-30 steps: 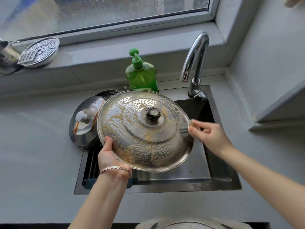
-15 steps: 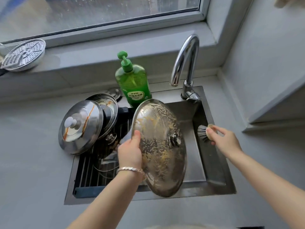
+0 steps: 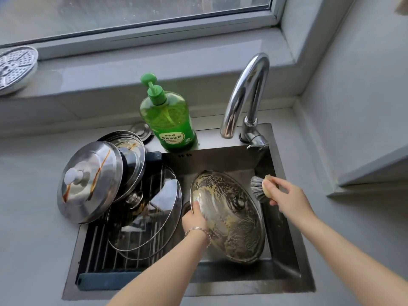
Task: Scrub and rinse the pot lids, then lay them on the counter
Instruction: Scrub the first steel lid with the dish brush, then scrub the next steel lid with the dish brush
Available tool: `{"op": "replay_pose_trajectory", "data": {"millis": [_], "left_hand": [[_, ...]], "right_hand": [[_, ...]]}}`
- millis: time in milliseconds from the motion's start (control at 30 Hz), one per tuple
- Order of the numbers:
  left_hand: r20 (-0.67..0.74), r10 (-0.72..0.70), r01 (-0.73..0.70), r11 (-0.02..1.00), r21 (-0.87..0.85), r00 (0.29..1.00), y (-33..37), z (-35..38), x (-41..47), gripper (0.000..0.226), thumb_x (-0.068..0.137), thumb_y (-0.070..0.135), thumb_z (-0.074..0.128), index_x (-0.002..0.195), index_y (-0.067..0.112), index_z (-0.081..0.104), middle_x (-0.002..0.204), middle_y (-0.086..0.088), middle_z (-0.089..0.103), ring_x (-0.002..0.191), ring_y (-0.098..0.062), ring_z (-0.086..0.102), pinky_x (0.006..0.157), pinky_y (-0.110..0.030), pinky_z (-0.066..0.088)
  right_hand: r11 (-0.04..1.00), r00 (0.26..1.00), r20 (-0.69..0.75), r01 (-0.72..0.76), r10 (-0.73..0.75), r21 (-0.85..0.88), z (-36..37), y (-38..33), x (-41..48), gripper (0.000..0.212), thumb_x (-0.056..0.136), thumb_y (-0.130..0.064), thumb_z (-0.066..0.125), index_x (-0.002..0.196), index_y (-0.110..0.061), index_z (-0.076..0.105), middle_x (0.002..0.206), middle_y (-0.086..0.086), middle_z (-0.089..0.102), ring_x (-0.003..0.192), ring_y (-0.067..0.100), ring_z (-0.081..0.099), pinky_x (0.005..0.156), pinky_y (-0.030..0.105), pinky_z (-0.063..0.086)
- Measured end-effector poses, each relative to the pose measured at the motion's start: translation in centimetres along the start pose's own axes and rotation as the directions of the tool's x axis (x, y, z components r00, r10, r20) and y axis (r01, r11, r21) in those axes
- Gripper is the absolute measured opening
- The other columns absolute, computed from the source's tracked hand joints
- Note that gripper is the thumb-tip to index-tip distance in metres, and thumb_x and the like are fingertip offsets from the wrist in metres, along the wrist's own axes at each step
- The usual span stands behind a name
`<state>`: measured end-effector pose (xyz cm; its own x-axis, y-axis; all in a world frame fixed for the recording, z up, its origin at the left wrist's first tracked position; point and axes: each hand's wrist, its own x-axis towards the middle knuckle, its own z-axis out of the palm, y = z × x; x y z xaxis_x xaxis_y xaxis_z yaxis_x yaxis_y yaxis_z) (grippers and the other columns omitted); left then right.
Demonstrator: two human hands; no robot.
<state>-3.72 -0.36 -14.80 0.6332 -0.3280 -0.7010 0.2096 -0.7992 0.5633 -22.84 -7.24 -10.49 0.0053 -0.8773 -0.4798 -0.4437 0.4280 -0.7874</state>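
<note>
Several lids crowd the left half of the sink (image 3: 289,289), while one large soiled lid (image 3: 234,226) stands tilted inside the open basin on the right, its face streaked with brownish residue and suds and its knob turned toward the right wall. The left hand (image 3: 193,217), with a bracelet (image 3: 196,229) at the wrist, grips this lid by its left rim, thumb laid over the front face and the other fingers hidden behind it. The right hand (image 3: 286,196) has its fingers curled around the pale handle of a scrub brush (image 3: 259,188), whose grey bristles point left, just beside the lid's upper right edge; whether they touch it cannot be told. On the dark drying rack (image 3: 97,252) over the left side lies a glass lid (image 3: 152,219), and above it lean a steel lid with a white knob (image 3: 88,182) and orange streaks and, behind that, a second steel lid (image 3: 132,155). A green soap bottle (image 3: 171,124) with a pump stands on the back ledge, left of the curved chrome faucet (image 3: 247,93). A perforated round plate (image 3: 15,69) rests on the windowsill at far left
</note>
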Motion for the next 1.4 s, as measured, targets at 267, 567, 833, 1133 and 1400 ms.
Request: {"op": "replay_pose_trajectory", "data": {"millis": [267,567,833,1133,1400], "left_hand": [[-0.087,-0.257,0.267,0.954,0.137,0.962,-2.2,1.5,3.3,0.053,0.092,0.017,0.053,0.134,-0.008,0.031,0.137,-0.029,0.041,0.124,-0.042,0.043,0.101,-0.042,0.035],[0.131,-0.198,0.166,0.961,0.223,0.971,0.0,1.1,5.4,0.061,0.079,0.015,0.061,0.134,-0.002,0.040,0.129,-0.022,0.051,0.114,-0.031,0.053,0.095,-0.034,0.046],[0.496,0.240,-0.307,0.950,0.056,0.834,8.2,-3.8,-1.0,0.014,0.091,0.003,0.048,0.093,0.001,0.061,0.074,-0.008,0.062,0.050,-0.007,0.060,0.047,-0.016,0.043],[0.009,0.952,-0.942,0.301,0.150,0.306,23.1,-13.2,-2.9,0.044,0.087,-0.002,0.046,0.128,0.013,0.049,0.134,-0.009,0.039,0.115,-0.019,0.051,0.098,-0.032,0.045],[0.406,0.731,-0.803,0.324,0.500,0.548,29.7,-10.7,1.2,0.039,0.101,0.030,0.031,0.127,0.012,0.053,0.126,-0.011,0.057,0.116,-0.026,0.051,0.094,-0.030,0.038]], "right_hand": [[0.999,0.999,0.048,-0.018,0.020,-0.042,1.6,-0.7,1.7,0.037,0.088,-0.040,0.057,0.121,-0.024,0.060,0.079,-0.009,0.062,0.057,0.005,0.059,0.056,0.016,0.039],[0.997,0.989,0.141,-0.034,0.045,-0.073,4.0,-1.7,1.4,0.042,0.087,-0.043,0.057,0.125,-0.026,0.057,0.092,-0.013,0.066,0.075,0.011,0.064,0.082,0.028,0.048],[0.997,0.984,0.177,0.043,-0.032,-0.057,5.9,-6.2,-0.1,0.046,0.086,-0.042,0.060,0.126,-0.020,0.056,0.106,0.002,0.065,0.083,0.014,0.062,0.067,0.018,0.047],[0.931,0.939,0.336,-0.192,0.081,0.312,11.2,-16.4,-0.6,0.034,0.094,-0.039,0.044,0.074,-0.012,0.051,0.061,0.006,0.048,0.029,0.006,0.031,0.034,0.011,0.017],[0.712,0.870,0.454,-0.443,0.194,0.545,13.4,-20.0,0.5,0.042,0.094,-0.055,0.036,0.086,-0.016,0.050,0.049,-0.001,0.038,0.030,0.005,0.021,0.032,0.011,0.014]]}}
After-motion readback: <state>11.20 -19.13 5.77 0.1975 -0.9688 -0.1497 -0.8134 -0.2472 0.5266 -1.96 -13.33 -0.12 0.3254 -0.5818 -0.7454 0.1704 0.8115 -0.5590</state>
